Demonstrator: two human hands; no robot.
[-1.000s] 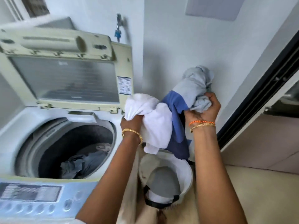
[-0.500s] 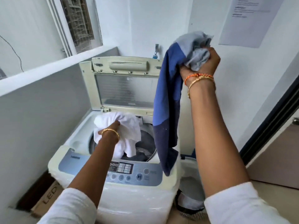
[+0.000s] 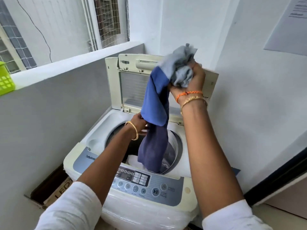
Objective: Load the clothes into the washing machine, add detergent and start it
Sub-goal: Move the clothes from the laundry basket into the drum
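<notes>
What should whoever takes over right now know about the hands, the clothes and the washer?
Right hand: raised, clenched on the grey top end of the blue-and-grey garment.
Left hand: gripping the same garment at its middle, above the drum.
Garment's lower end hangs into the drum of the washing machine; lid is up.
Done: a white cloth already lies in the drum.
Left: drop this garment in, add detergent (none in view), close the lid, press the start/pause button.
</notes>
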